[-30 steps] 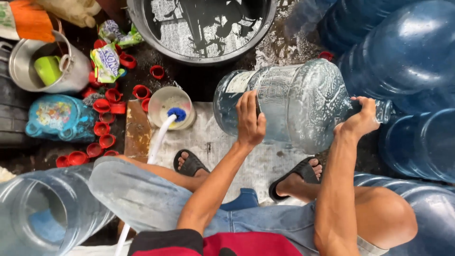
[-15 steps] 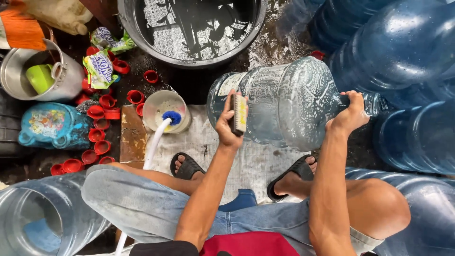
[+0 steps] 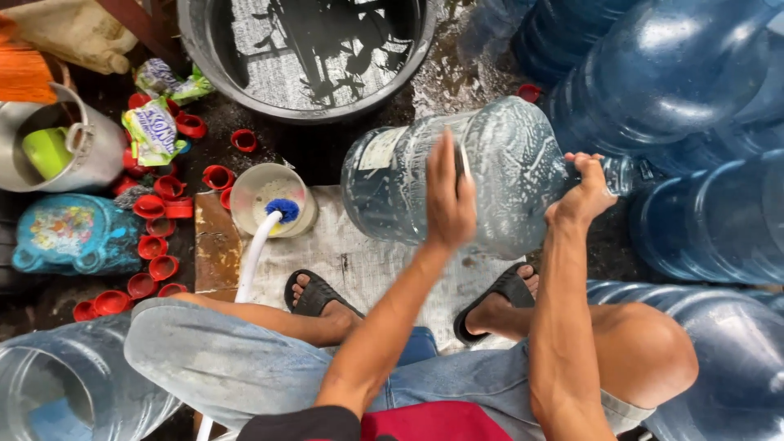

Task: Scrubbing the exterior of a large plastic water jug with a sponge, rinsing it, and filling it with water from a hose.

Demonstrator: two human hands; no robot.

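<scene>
A large clear water jug [image 3: 523, 155] lies on its side above a wet board [image 3: 359, 253], its neck pointing right. My left hand [image 3: 447, 200] presses flat on the jug's body, with a thin scrub pad [image 3: 462, 163] held under the fingers. My right hand [image 3: 581, 196] is closed around the jug's neck. My knees and two feet in dark sandals are below the jug.
A big grey basin of water [image 3: 196, 49] stands at the back. A small bowl [image 3: 253, 192] holds a blue-headed brush [image 3: 282, 210] on a white handle. Several red caps [image 3: 159, 229] lie left, near a metal pot [image 3: 90, 155]. Blue jugs [image 3: 678, 73] crowd the right; another jug [image 3: 65, 384] lies lower left.
My left hand has slid with the pad from the jug's base end toward its middle. The jug has shifted slightly; my right hand stays on the neck.
</scene>
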